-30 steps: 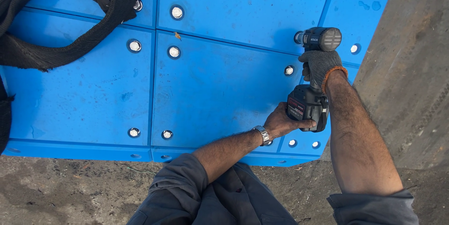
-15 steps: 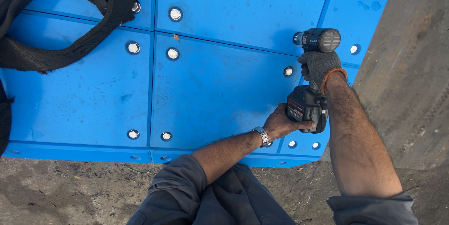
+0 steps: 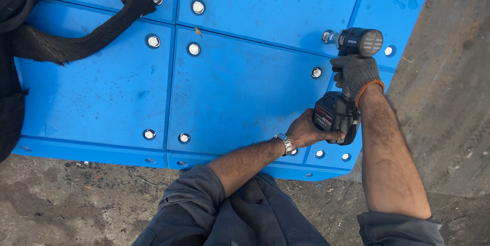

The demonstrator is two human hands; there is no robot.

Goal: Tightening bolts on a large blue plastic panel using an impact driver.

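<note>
Gripping the driver [image 3: 352, 80] by its handle, the gloved right hand [image 3: 353, 74] is wrapped tight around it; the bare left hand [image 3: 306, 129] cups the battery base just below. The driver's nose points left, its long axis running across the blue panel [image 3: 245, 87], socket on a bolt [image 3: 326, 36]. Black strap [image 3: 76, 41] lies well apart, upper left.
</note>
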